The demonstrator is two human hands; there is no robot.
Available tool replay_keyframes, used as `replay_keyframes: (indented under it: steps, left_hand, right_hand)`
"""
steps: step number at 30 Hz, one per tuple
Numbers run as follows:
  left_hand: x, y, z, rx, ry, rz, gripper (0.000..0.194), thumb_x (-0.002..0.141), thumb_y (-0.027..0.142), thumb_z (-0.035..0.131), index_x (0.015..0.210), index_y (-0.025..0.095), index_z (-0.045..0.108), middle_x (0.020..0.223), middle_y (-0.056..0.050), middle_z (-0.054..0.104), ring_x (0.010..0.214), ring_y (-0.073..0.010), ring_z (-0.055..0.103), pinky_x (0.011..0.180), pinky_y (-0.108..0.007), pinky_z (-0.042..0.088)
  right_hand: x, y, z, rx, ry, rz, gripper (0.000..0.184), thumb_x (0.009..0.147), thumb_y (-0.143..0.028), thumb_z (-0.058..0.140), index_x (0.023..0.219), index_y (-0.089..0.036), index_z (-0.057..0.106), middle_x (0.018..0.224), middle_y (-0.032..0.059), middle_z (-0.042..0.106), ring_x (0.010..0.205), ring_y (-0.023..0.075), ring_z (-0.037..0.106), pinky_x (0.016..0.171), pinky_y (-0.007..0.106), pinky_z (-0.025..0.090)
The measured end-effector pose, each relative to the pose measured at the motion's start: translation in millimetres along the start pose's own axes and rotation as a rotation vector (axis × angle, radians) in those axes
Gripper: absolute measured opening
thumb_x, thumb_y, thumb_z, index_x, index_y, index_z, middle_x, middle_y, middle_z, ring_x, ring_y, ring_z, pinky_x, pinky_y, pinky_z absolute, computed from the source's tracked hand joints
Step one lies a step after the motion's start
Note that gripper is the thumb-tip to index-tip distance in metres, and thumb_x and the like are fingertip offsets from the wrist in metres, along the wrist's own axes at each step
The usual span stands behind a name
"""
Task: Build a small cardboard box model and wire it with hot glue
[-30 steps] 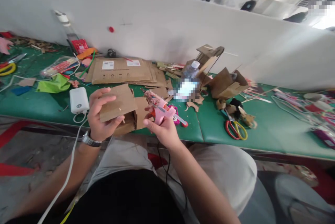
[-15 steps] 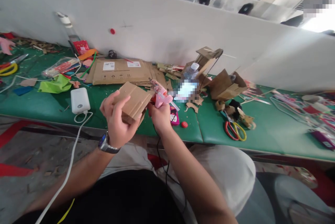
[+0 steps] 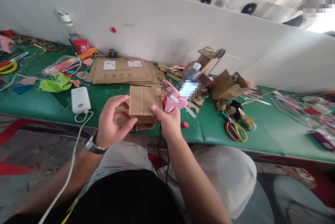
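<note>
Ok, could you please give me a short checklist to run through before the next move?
1. Glue gun in right hand: ok.
2. Glue stick loaded: ok, its end sticks out behind.
3. Glue gun hot: cannot tell.
4. Right thumb on the cardboard box: ok.
5. Left hand gripping the box firmly: cannot tell.
6. Bench free of scraps: not ok.
</note>
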State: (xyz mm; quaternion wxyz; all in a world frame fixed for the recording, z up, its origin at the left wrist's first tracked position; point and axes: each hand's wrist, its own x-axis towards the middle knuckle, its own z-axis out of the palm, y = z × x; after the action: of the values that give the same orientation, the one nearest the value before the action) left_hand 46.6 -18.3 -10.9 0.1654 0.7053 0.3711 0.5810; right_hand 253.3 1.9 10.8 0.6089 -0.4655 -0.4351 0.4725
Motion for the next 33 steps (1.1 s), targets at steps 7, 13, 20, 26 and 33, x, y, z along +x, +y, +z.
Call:
replay_keyframes:
  steps: [7, 13, 20, 26, 33]
  left_hand:
    - [24, -45, -8.5, -0.072, -0.151, 0.005, 0.121, 0.071, 0.062, 0.093, 0.168, 0.03, 0.028, 0.168, -0.022, 0.038, 0.148, -0.0426, 0.051, 0.112, -0.058, 0.055]
    - [21, -42, 14.0, -0.08, -0.098, -0.08, 0.12, 0.07, 0.051, 0.097, 0.167, 0.026, 0.031, 0.153, -0.023, 0.055, 0.131, -0.0368, 0.065, 0.103, -0.052, 0.061]
    - [21, -27, 20.3, 0.05, -0.059, 0.043, 0.086, 0.077, 0.05, 0.092, 0.149, 0.024, 0.052, 0.146, -0.019, 0.059, 0.134, -0.0361, 0.063, 0.107, -0.051, 0.058]
    - [41, -51, 20.1, -0.219, -0.206, 0.158, 0.098, 0.082, 0.059, 0.084, 0.162, 0.032, 0.035, 0.166, -0.022, 0.042, 0.147, -0.0387, 0.054, 0.112, -0.056, 0.054]
    - [46, -49, 30.5, -0.112, -0.146, 0.158, 0.072, 0.081, 0.056, 0.085, 0.14, 0.026, 0.058, 0.15, -0.019, 0.052, 0.146, -0.0384, 0.05, 0.117, -0.059, 0.047]
  right_hand:
    - [40, -13, -4, 0.012, -0.072, 0.071, 0.054, 0.062, -0.043, 0.097, 0.102, -0.021, 0.068, 0.075, -0.0046, 0.064, 0.055, 0.0096, 0.051, 0.047, 0.023, 0.041]
    - [72, -21, -14, -0.142, -0.185, 0.041, 0.051, 0.063, -0.043, 0.096, 0.102, -0.019, 0.072, 0.064, -0.0075, 0.059, 0.05, 0.0082, 0.047, 0.046, 0.022, 0.037]
    - [86, -30, -26, -0.155, -0.351, -0.009, 0.043, 0.067, -0.041, 0.095, 0.097, -0.018, 0.075, 0.102, 0.007, 0.081, 0.088, 0.0202, 0.073, 0.083, 0.036, 0.059]
    - [88, -39, -18, -0.228, -0.408, -0.071, 0.037, 0.069, -0.037, 0.092, 0.095, -0.017, 0.075, 0.106, 0.009, 0.083, 0.098, 0.0222, 0.074, 0.091, 0.039, 0.059]
    - [86, -41, -12, -0.365, -0.28, -0.182, 0.031, 0.076, -0.04, 0.088, 0.094, -0.017, 0.079, 0.099, 0.0079, 0.08, 0.094, 0.023, 0.071, 0.082, 0.038, 0.059]
